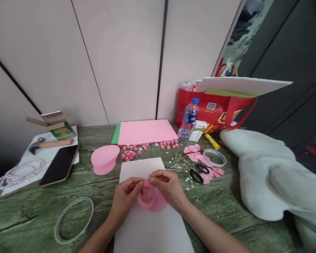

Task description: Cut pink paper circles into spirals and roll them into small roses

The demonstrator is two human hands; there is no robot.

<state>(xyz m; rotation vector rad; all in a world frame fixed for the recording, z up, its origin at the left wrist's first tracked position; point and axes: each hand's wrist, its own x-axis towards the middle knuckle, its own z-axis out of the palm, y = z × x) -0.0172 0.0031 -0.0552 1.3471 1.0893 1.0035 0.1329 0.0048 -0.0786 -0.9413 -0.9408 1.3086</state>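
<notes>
Both my hands meet over a white sheet near the table's front edge. My left hand and my right hand pinch the top of a curled pink paper piece, fingers closed on its rim. The piece is made of round pink cut-outs rolled into a cup shape. A stack of pink paper circles lies just beyond my left hand. Several small pink folded bits are scattered behind the white sheet.
Black scissors, a tape roll, pink scraps and a red pencil lie to the right. Another tape ring lies at front left. A phone, hammer, beads, pink card sheets, water bottle, red bag and white plush surround the table.
</notes>
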